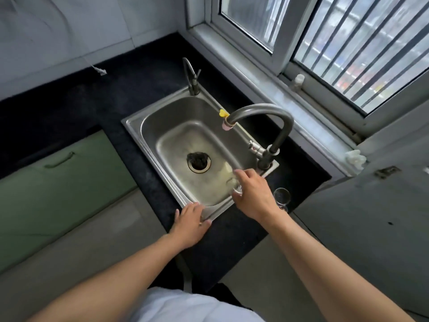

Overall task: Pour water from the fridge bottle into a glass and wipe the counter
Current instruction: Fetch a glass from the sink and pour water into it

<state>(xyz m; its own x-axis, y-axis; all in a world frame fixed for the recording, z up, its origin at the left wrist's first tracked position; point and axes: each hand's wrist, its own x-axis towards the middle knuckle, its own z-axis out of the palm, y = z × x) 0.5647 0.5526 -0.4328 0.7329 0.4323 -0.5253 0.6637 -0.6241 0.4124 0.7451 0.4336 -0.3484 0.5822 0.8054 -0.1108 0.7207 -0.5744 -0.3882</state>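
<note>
My right hand [253,196] is over the near right corner of the steel sink [148,119], its fingers curled around a clear glass [234,185] that is blurred and hard to make out. A second clear glass [281,196] stands on the black counter [232,235] just right of that hand. My left hand [190,223] lies flat on the sink's front rim with the fingers spread and nothing in it. No water bottle is in view.
A tall curved tap [274,117] rises at the sink's right side, and a smaller tap [192,77] stands at the far corner. A white cloth or sponge [354,158] sits on the window sill. Green cabinet doors [58,173] are at the lower left.
</note>
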